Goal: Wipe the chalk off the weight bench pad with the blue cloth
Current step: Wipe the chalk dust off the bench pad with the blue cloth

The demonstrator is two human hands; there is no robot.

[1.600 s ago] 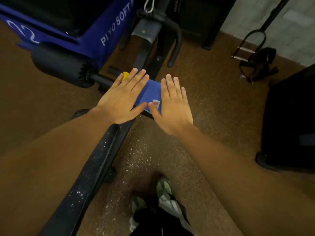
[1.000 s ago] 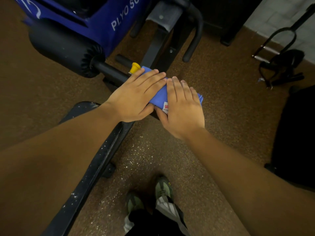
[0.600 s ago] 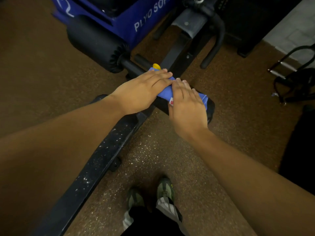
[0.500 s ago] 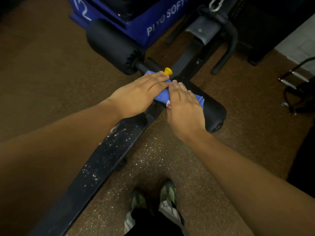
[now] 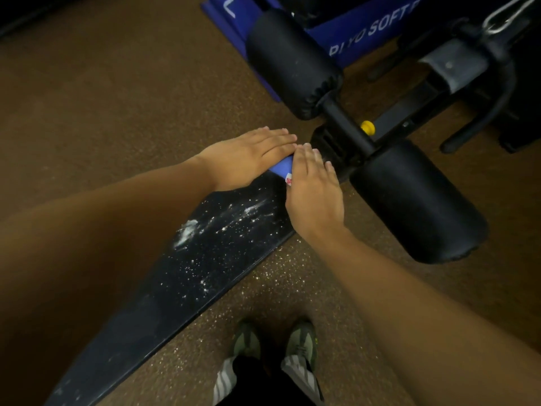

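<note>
The black bench pad [image 5: 187,285] runs from the lower left up to the middle, dusted with white chalk [image 5: 210,230]. At its far end lies the folded blue cloth [image 5: 281,169], mostly hidden, with a small white and red tag showing. My left hand [image 5: 248,156] and my right hand [image 5: 313,191] both press flat on the cloth, fingers together, fingertips nearly touching.
Two black foam rollers [image 5: 289,63] [image 5: 415,200] on a crossbar stand just beyond the cloth, with a yellow knob [image 5: 367,128] between them. A blue plyo box [image 5: 360,27] sits behind. My shoes [image 5: 275,344] stand on the brown speckled floor [image 5: 96,95] beside the bench.
Both hands have drawn the cloth back along the pad, off the roller end toward me. The view has shifted, so more of the chalky pad shows.
</note>
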